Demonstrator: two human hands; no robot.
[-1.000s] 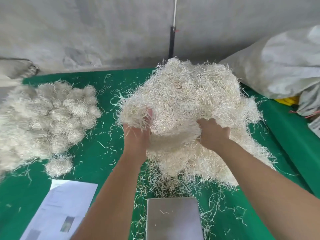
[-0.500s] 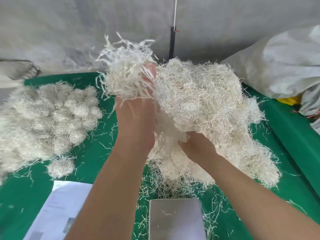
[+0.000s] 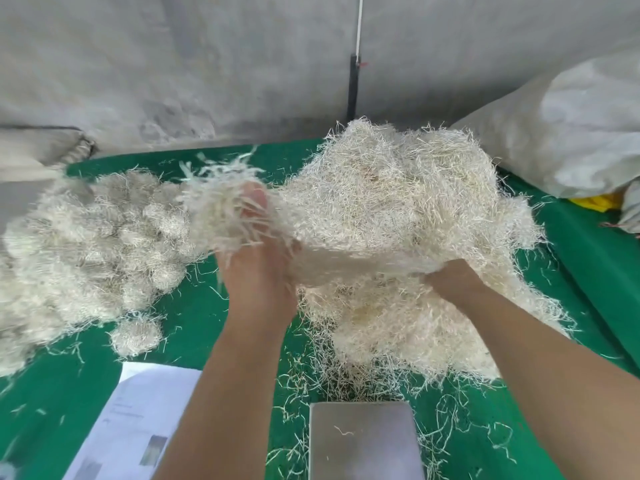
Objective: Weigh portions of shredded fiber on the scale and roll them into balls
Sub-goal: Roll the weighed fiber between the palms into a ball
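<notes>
While the left hand (image 3: 258, 268) is gripping a tuft of fiber (image 3: 221, 206), the right hand (image 3: 450, 280) is clutching the big fiber heap (image 3: 398, 209) behind the scale (image 3: 363, 441); rolled balls (image 3: 86, 244) are lying left of the heap.

On the counter (image 3: 207, 317) we find the rolled balls (image 3: 79, 244) at frame left, the loose fiber heap (image 3: 408, 209) at centre right, the scale (image 3: 363, 441) at bottom centre below it, a paper sheet (image 3: 138, 417) lower left, and a sack (image 3: 568, 133) upper right.
</notes>
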